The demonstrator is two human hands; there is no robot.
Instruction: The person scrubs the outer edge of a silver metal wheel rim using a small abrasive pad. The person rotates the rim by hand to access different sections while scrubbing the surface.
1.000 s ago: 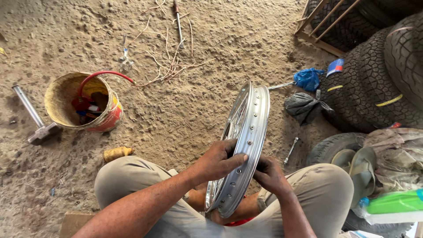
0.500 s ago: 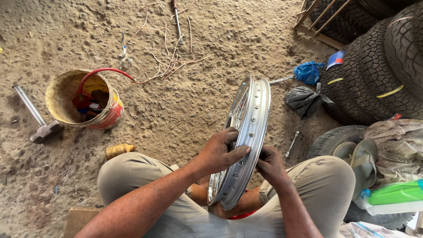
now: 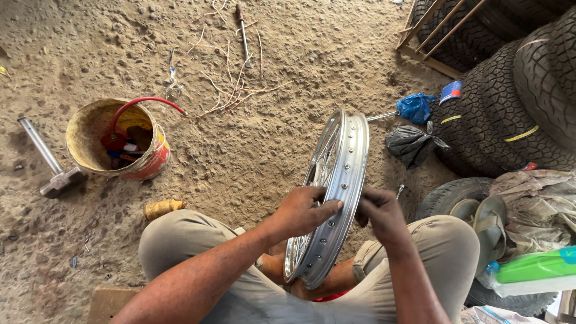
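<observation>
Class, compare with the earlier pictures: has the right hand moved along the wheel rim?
Yes. The right hand has crept slightly up the wheel rim, away from the right knee.

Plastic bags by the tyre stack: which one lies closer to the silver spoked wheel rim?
The black plastic bag, crumpled on the dirt just right of the silver spoked wheel rim. The blue plastic bag sits farther up, against the tyres.
</observation>
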